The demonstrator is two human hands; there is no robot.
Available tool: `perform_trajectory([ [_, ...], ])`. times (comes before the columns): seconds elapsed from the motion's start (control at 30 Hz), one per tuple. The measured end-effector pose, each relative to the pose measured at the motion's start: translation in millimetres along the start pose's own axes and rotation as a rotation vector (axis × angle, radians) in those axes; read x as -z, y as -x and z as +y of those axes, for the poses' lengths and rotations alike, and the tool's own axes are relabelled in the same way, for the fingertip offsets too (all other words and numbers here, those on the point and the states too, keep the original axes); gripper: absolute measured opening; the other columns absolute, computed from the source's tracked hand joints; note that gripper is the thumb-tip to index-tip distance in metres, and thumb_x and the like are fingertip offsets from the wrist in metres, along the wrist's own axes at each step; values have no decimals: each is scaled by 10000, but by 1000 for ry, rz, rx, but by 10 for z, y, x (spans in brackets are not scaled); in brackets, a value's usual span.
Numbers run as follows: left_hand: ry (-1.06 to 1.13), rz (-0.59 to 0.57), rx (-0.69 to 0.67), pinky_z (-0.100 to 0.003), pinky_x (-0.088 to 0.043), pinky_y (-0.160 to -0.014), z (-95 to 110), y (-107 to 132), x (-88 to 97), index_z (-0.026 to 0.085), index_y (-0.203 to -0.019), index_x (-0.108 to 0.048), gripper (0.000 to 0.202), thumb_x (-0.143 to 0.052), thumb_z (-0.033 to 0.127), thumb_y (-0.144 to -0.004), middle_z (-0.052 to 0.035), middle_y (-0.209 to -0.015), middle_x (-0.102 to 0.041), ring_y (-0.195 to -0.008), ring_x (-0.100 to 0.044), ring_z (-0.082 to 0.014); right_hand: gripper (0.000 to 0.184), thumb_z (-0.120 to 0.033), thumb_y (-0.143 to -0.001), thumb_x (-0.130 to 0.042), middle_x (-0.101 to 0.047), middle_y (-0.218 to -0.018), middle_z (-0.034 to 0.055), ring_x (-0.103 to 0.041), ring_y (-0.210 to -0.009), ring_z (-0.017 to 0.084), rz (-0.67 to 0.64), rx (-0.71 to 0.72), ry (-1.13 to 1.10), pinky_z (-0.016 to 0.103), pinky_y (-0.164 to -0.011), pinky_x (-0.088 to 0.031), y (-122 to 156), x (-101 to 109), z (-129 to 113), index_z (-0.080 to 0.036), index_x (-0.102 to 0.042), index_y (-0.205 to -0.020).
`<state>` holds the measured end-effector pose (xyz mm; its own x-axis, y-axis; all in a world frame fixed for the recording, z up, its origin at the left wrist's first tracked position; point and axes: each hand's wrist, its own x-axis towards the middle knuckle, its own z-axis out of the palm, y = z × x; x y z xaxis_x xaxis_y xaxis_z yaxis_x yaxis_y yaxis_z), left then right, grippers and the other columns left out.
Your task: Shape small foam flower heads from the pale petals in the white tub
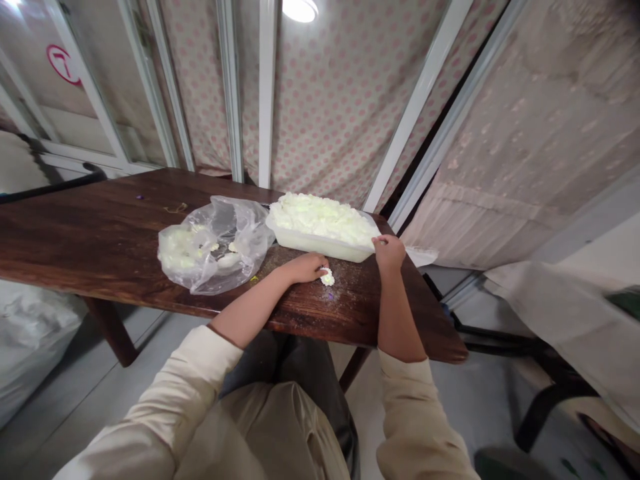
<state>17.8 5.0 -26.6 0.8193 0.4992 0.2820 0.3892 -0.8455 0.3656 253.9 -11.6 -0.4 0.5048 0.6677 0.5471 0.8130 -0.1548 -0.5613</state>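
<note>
A clear plastic tray [320, 245] heaped with pale white-green flowers [320, 217] stands on the dark wooden table [100, 240]. My left hand [305, 268] rests on the table in front of the tray, its fingers closed on a small white flower [327, 277]. My right hand [389, 252] is closed at the tray's right corner, touching its rim. To the left of the tray a crumpled clear plastic bag [215, 243] lies with a few more flowers inside.
The table's near edge runs just above my lap, and its right end stops near my right forearm. Polka-dot curtains and white window frames hang behind. A dark chair base [540, 400] stands on the floor at right; a white sack [30, 340] sits at left.
</note>
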Motion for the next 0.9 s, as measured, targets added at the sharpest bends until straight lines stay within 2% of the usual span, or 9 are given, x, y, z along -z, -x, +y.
perform_trajectory([
  [0.1, -12, 3, -15, -291, -395, -791, 2, 2, 1, 151, -835, -611, 178, -468, 248, -795, -81, -879, -619, -840, -545, -182, 197, -330, -725, -526, -618, -941, 82, -500, -892, 239, -34, -26, 84, 398, -801, -342, 3, -14, 16, -194, -657, -779],
  [0.17, -1, -14, -6, -289, -401, -774, 3, 2, -2, 151, -839, -611, 188, -457, 251, -800, -83, -880, -617, -822, -548, -182, 203, -327, -717, -543, -603, -948, 79, -488, -892, 236, -32, -37, 86, 404, -798, -330, -2, -30, 6, -207, -649, -841],
  [0.27, 6, -27, 14, -289, -406, -760, 1, 2, -9, 150, -859, -608, 202, -444, 253, -804, -87, -897, -617, -818, -553, -187, 248, -337, -688, -591, -565, -1008, 97, -465, -932, 249, 48, -66, 107, 402, -787, -320, -19, -53, -8, -205, -626, -896],
  [0.33, -11, -31, 19, -295, -406, -768, -2, 1, -14, 149, -870, -606, 206, -441, 252, -805, -89, -912, -618, -831, -555, -192, 205, -347, -690, -597, -565, -992, 94, -460, -936, 249, 69, -49, 126, 402, -785, -304, -32, -60, -12, -192, -630, -821],
  [0.4, -23, -37, 20, -295, -408, -771, -7, 0, -18, 146, -878, -604, 208, -438, 250, -806, -90, -919, -617, -836, -557, -192, 185, -359, -720, -571, -592, -880, 65, -473, -876, 222, 17, -8, 122, 401, -787, -283, -43, -62, -13, -185, -631, -740],
  [0.5, -21, -39, 14, -290, -411, -770, -20, -3, -24, 145, -879, -602, 207, -437, 249, -807, -88, -918, -617, -833, -558, -187, 273, -397, -781, -491, -602, -737, 47, -472, -818, 202, -61, 44, 137, 408, -794, -253, -47, -62, -16, -183, -653, -731],
  [0.67, -32, -41, 13, -285, -410, -773, -26, -6, -27, 143, -877, -602, 220, -426, 259, -815, -88, -919, -618, -837, -557, -186, 512, -411, -882, -273, -623, -833, 131, -482, -908, 232, -125, 137, 254, 437, -841, -232, -11, -79, -41, -139, -689, -759],
  [0.77, -33, -50, 33, -278, -410, -774, -6, -2, -10, 141, -888, -602, 225, -426, 260, -814, -84, -924, -618, -835, -557, -182, 527, -404, -895, -252, -619, -922, 163, -468, -993, 250, -200, 198, 284, 455, -879, -215, 24, -87, -58, -101, -672, -798],
  [0.9, -39, -67, 40, -270, -408, -782, 17, 5, 11, 141, -901, -600, 232, -422, 263, -815, -79, -935, -615, -841, -552, -175, 525, -435, -896, -237, -614, -995, 153, -413, -1092, 266, -291, 229, 321, 478, -897, -191, 50, -86, -62, -110, -647, -854],
])
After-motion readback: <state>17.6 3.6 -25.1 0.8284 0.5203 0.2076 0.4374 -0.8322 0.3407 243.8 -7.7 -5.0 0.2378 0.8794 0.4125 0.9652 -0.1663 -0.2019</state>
